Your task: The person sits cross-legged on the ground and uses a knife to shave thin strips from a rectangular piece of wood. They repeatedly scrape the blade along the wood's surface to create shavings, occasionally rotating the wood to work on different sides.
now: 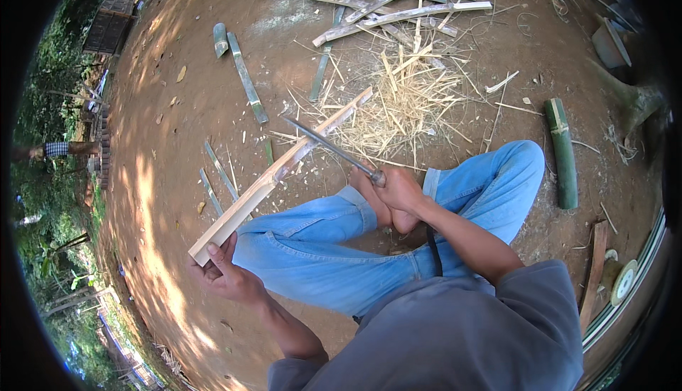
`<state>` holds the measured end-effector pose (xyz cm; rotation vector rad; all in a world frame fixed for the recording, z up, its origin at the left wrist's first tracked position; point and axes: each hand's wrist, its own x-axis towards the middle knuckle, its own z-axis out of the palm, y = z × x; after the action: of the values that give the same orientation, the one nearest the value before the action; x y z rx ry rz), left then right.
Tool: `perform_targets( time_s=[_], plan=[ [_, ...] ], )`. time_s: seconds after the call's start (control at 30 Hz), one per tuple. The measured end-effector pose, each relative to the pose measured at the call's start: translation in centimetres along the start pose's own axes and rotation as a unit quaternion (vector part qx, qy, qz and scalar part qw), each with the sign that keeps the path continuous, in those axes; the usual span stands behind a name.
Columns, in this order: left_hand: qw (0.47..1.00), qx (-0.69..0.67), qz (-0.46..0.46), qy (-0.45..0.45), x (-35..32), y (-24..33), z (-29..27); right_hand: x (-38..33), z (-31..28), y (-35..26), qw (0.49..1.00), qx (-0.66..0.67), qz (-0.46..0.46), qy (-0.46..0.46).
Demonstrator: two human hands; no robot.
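My left hand [231, 277] is closed round the near end of a long split bamboo strip [245, 203], which slants up and away to the right over my bent leg. In my right hand [400, 191] is the handle of a long-bladed knife [334, 148]. Its dark narrow blade points away to the left and crosses the strip near its far part; whether it touches the strip I cannot tell. The strip's surface is pale and freshly cut, with a step partway along. Beyond its far end lies a heap of thin bamboo shavings [405, 103] on the ground.
Split bamboo lengths [405, 22] lie piled beyond the shavings. A green bamboo section [561, 153] stands out at the right, near a brown wooden slat [593, 277] and a round disc [624, 281]. Green bamboo pieces [246, 78] lie at the left on the bare earth [163, 178].
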<state>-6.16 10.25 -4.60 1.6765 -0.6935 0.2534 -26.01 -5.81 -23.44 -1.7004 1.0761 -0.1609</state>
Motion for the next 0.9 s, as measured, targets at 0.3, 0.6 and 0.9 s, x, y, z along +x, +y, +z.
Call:
perform_targets(
  time_s=[0.3, 0.6, 0.9],
  plan=[
    [1.000, 0.006, -0.004, -0.007, 0.2, -0.3, -0.2, 2.8, 0.8, 3.3, 0.997, -0.011, -0.011, 0.076],
    [1.000, 0.013, -0.012, -0.021, 0.7, 0.7, 0.8, 6.6, -0.2, 8.6, 0.995, -0.034, 0.012, 0.089],
    [0.993, -0.038, 0.045, -0.103, 1.8, 0.6, -0.7, -3.3, -3.0, -4.0, 0.994, 0.037, -0.101, -0.023]
  ],
)
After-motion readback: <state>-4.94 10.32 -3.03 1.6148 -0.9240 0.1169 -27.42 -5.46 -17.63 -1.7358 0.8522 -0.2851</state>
